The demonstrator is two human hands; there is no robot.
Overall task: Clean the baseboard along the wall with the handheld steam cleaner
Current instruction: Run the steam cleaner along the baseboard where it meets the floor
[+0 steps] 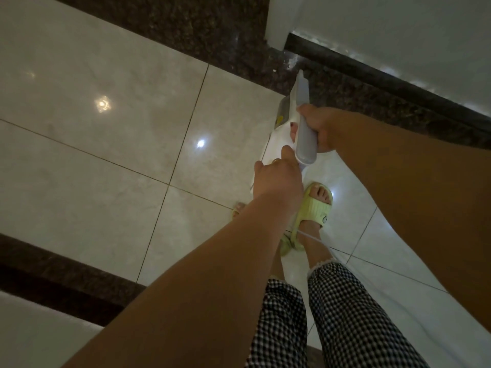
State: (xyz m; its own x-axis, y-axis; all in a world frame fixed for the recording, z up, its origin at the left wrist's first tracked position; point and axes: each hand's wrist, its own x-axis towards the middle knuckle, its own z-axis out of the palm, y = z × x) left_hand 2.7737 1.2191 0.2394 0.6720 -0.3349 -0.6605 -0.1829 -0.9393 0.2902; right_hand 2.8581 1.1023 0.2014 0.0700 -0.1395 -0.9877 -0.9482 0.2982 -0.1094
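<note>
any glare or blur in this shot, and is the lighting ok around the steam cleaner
Head view: dim, warm light; bright lamp glare spots on the glossy floor tiles; wide-angle bending at the edges; steam cleaner and both hands stay readable, the dark baseboard shows only faint sheen.

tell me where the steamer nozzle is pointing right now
In the head view the steam cleaner sits right of centre, gripped by the right hand, its nozzle aimed at the dark baseboard near the wall corner.

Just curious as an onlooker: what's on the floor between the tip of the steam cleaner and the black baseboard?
In the head view, only a bare strip of dark speckled stone floor lies between the steam cleaner nozzle and the baseboard.
</note>
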